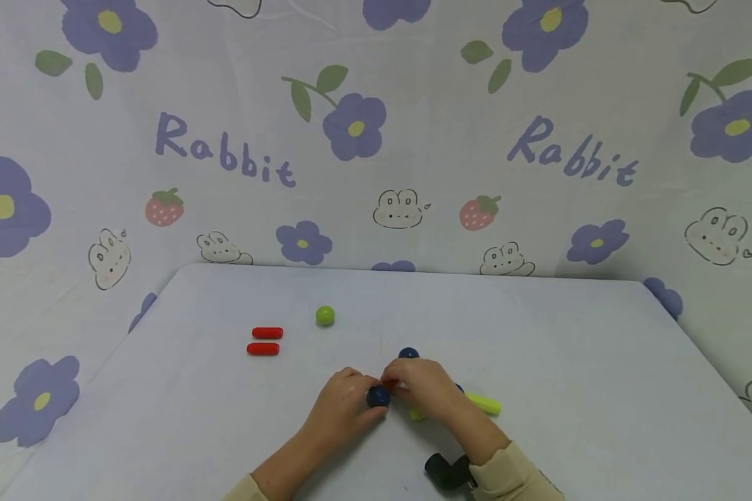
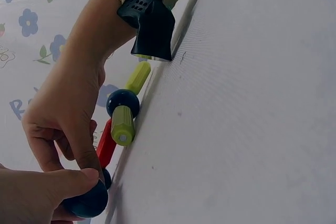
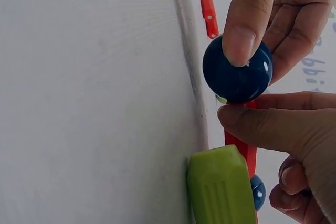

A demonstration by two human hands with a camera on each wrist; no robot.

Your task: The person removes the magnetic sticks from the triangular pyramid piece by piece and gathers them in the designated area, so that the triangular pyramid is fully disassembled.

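My left hand [image 1: 341,403] grips a dark blue ball [image 1: 379,397] between thumb and fingers. Close beside it, my right hand [image 1: 429,390] pinches a red rod [image 3: 240,145], whose end meets that ball in the right wrist view. Partly behind the right hand are yellow-green rods [image 1: 484,403] and another blue ball [image 2: 123,100]. In the left wrist view the rods lie against this ball, and the red rod runs close to it. One more blue ball [image 1: 409,353] shows just beyond the right hand's knuckles. Fingers hide some of the joints.
Two red rods [image 1: 263,348] lie side by side on the left of the white table [image 1: 570,355]. A light green ball [image 1: 325,316] sits farther back. A black wrist-worn device [image 1: 446,472] is at the right sleeve. Behind the table hangs a patterned cloth [image 1: 413,153].
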